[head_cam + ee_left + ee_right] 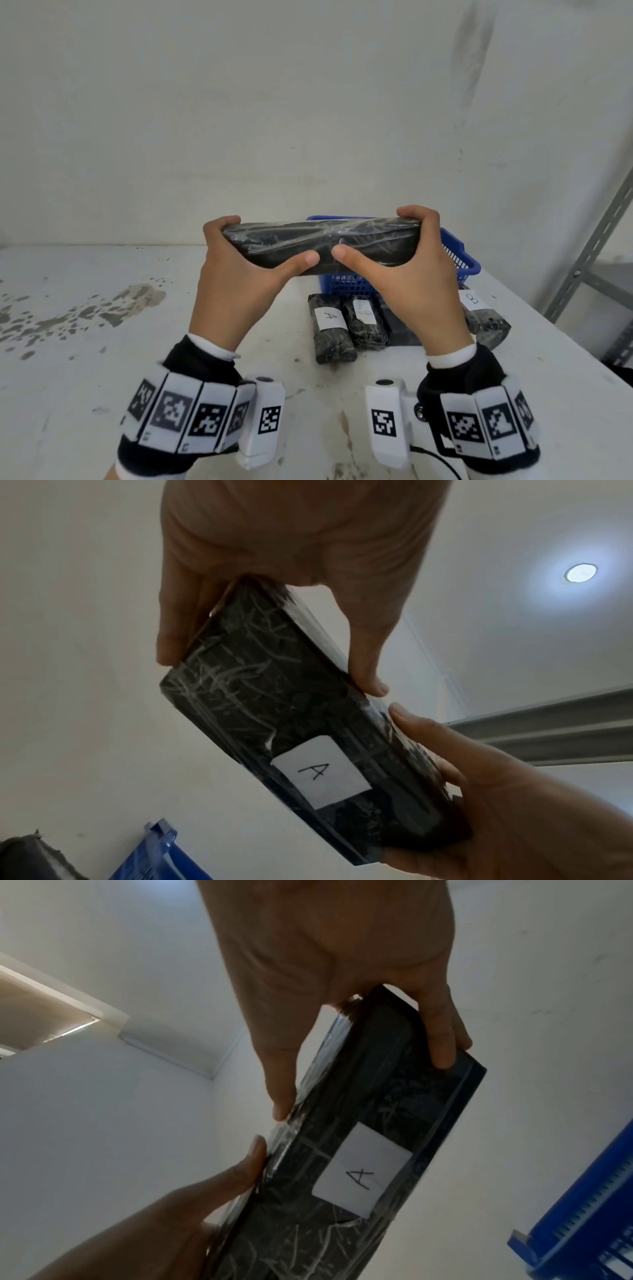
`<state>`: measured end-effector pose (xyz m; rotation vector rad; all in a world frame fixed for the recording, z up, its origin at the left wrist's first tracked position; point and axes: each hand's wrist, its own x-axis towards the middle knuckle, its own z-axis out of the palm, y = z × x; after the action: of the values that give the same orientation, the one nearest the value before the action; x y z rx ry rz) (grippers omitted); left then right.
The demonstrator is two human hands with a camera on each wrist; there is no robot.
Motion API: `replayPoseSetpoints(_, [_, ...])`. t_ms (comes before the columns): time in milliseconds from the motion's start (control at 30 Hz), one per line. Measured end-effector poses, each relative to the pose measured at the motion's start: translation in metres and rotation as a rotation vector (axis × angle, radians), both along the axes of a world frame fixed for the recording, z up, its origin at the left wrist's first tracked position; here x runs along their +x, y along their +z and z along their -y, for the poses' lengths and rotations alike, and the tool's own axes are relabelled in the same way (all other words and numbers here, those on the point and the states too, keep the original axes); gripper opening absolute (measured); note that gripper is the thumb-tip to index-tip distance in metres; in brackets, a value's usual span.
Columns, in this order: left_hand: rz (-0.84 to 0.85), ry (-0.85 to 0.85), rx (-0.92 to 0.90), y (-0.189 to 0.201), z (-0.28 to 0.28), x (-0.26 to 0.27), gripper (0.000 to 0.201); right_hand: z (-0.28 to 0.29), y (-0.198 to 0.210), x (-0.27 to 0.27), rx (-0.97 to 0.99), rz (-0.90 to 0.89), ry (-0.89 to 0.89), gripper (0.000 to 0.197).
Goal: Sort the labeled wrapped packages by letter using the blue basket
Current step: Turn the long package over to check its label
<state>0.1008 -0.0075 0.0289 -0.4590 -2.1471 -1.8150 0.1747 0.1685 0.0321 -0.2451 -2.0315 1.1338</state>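
Observation:
A long black package (318,243) wrapped in clear film is held level in the air in front of the blue basket (459,260). My left hand (239,260) grips its left end and my right hand (411,260) grips its right end, thumbs on the near face. Its underside carries a white label marked A (320,772) (361,1176), seen in both wrist views. On the table below lie a package labelled A (330,329), another with an unclear label (366,322) and one labelled B (479,313).
The white table (102,342) is stained at the left. A grey metal shelf frame (589,253) stands at the right, beyond the table edge. A white wall rises behind the basket.

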Motion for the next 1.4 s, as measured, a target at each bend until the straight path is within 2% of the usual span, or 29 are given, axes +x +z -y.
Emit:
replayPoseSetpoints(133, [-0.001,0.047,0.040,0.000,-0.005,0.002,0.090,0.003,-0.003,-0.001,-0.021,-0.029,-0.026,0.076])
replayPoseSetpoints(300, [-0.018,0.111,0.057,0.001,-0.009,0.001,0.091,0.006,-0.005,-0.005,-0.042,-0.061,-0.060,0.068])
replayPoseSetpoints(467, [0.000,0.060,0.077,-0.001,-0.008,0.004,0.082,0.006,-0.008,-0.008,-0.077,-0.118,-0.060,0.061])
replayPoseSetpoints(633, [0.099,-0.083,0.225,0.004,0.000,-0.001,0.038,-0.005,-0.009,-0.011,-0.186,-0.198,0.018,0.035])
replayPoseSetpoints(700, [0.153,-0.131,0.309,0.005,0.005,-0.006,0.022,-0.013,-0.006,-0.010,-0.260,-0.178,0.075,0.055])
replayPoseSetpoints(767, [0.238,-0.193,0.370,0.006,0.009,-0.010,0.026,-0.022,-0.003,-0.008,-0.335,-0.168,0.135,0.086])
replayPoseSetpoints(800, [0.276,-0.239,0.394,0.006,0.011,-0.011,0.030,-0.025,-0.001,-0.007,-0.369,-0.159,0.150,0.090])
replayPoseSetpoints(933, [0.264,-0.336,0.370,0.005,0.016,-0.014,0.039,-0.032,0.002,-0.004,-0.462,-0.119,0.195,0.061])
replayPoseSetpoints(1067, [0.198,-0.303,0.274,0.004,0.013,-0.011,0.035,-0.034,-0.003,-0.006,-0.447,-0.076,0.218,0.059])
replayPoseSetpoints(1200, [0.048,-0.258,0.130,0.007,0.011,-0.005,0.037,-0.033,-0.004,-0.006,-0.421,-0.033,0.258,0.036])
replayPoseSetpoints(1267, [0.058,-0.251,0.119,0.008,0.013,-0.008,0.037,-0.031,-0.005,-0.005,-0.373,-0.039,0.245,0.035])
replayPoseSetpoints(1400, [0.046,-0.247,0.103,0.005,0.016,-0.014,0.038,-0.027,-0.007,-0.006,-0.276,-0.036,0.207,0.053])
